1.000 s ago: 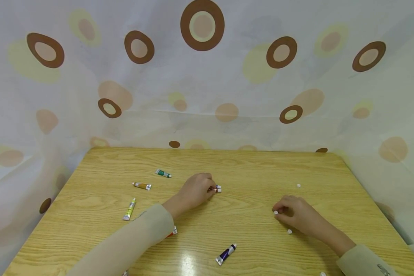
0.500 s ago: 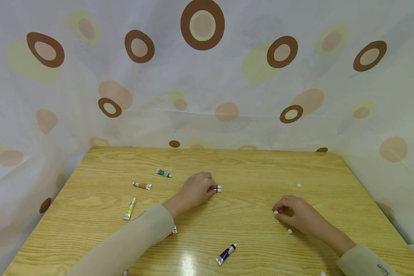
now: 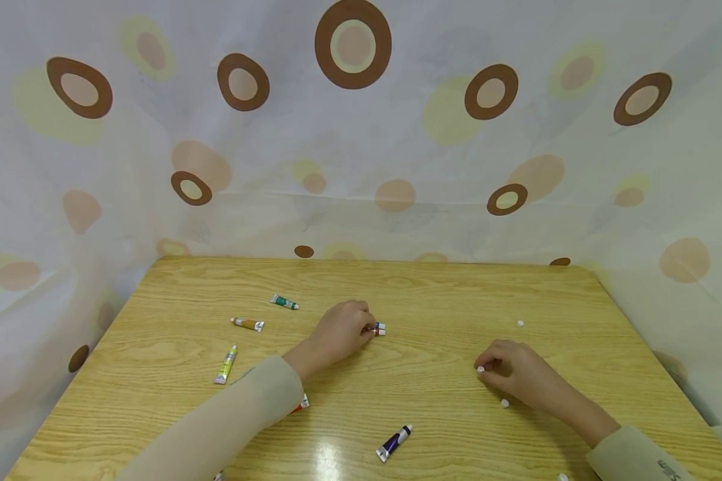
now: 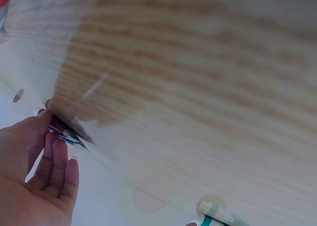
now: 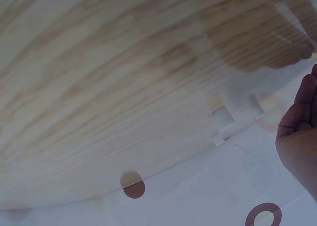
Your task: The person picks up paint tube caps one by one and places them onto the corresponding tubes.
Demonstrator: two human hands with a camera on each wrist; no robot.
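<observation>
The pale yellow wooden table [image 3: 433,300] is showing a strong grain and a smooth, glossy finish, catching a bright glare near its front edge. The white cloth backdrop with brown and yellow circles [image 3: 397,133] is looking thin and matt. The small dark blue paint tube with a white plastic cap [image 3: 394,443] is gleaming like crimped metal.

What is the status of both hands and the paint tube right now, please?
Left hand grips small paint tube on table. Right hand pinches white cap. Second cap loose beside right hand. Nothing between them.
</observation>
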